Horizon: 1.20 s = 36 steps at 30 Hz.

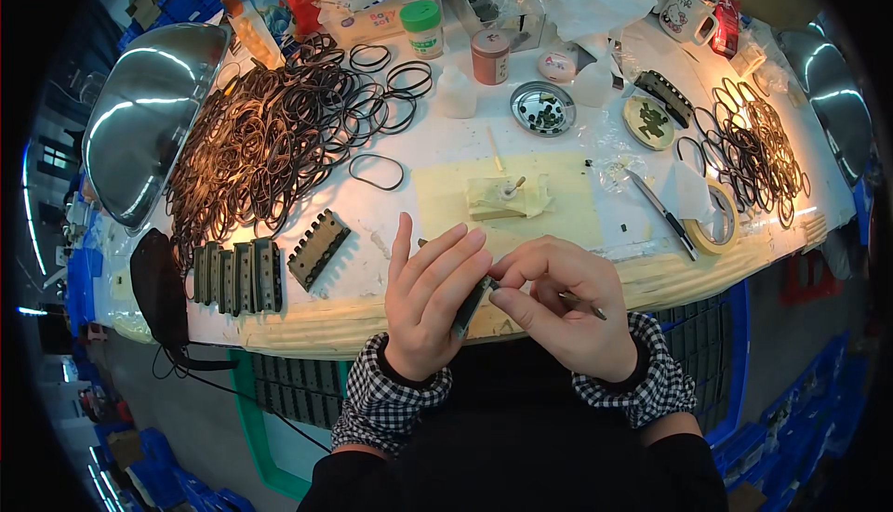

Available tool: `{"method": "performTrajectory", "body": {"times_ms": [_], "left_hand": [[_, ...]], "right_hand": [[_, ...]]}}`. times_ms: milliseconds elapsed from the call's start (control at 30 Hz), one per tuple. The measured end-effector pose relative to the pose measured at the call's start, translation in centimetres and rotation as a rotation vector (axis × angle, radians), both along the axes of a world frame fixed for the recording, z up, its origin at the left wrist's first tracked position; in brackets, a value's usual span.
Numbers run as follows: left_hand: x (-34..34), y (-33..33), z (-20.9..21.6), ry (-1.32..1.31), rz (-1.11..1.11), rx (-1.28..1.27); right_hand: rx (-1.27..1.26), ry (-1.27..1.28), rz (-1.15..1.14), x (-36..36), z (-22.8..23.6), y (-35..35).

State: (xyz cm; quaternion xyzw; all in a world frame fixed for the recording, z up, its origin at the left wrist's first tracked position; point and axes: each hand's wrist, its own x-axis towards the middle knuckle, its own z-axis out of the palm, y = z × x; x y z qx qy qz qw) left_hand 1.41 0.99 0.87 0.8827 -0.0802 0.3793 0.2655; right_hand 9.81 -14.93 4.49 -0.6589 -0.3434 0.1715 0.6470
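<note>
My left hand (pixel 430 303), fingers long and pressed together, holds a dark green strip-shaped part (pixel 473 309) against its palm side. Much of that part is hidden behind the fingers. At its upper end, the thumb and forefinger of my right hand (pixel 567 303) pinch close together; whatever small thing may be between them cannot be made out. A thin pen-like metal tool (pixel 584 305) is tucked in the curled fingers of my right hand. Similar dark green toothed parts (pixel 237 276) stand in a row to the left, with one more (pixel 318 250) tilted beside them.
Dark rubber bands pile up at the left (pixel 270 131) and right (pixel 758 154). A round dish (pixel 543 109) holds small dark pieces; a round lid (pixel 648 123) holds more. Ahead lies a taped block (pixel 507 196). A knife-like tool (pixel 662 216) and a tape roll (pixel 726 224) lie right.
</note>
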Motion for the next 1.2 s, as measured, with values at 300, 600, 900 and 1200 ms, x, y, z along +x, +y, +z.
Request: {"method": "performTrajectory", "body": {"times_ms": [300, 600, 900, 1200], "left_hand": [[-0.1, 0.3, -0.7, 0.012, -0.019, 0.003], [-0.1, 0.3, -1.0, 0.016, -0.047, -0.059], [0.0, -0.4, -1.8, 0.069, -0.353, -0.657], [-1.1, -1.0, -1.5, 0.238, -0.723, -1.534]], "right_hand": [[-0.034, 0.174, -0.004, -0.2, 0.3, -0.6], [-0.088, 0.026, 0.021, -0.1, 0.6, -0.9], [0.004, -0.279, -0.019, -1.2, 0.9, 0.1], [0.172, -0.499, -0.118, -0.8, 0.9, 1.0]]}}
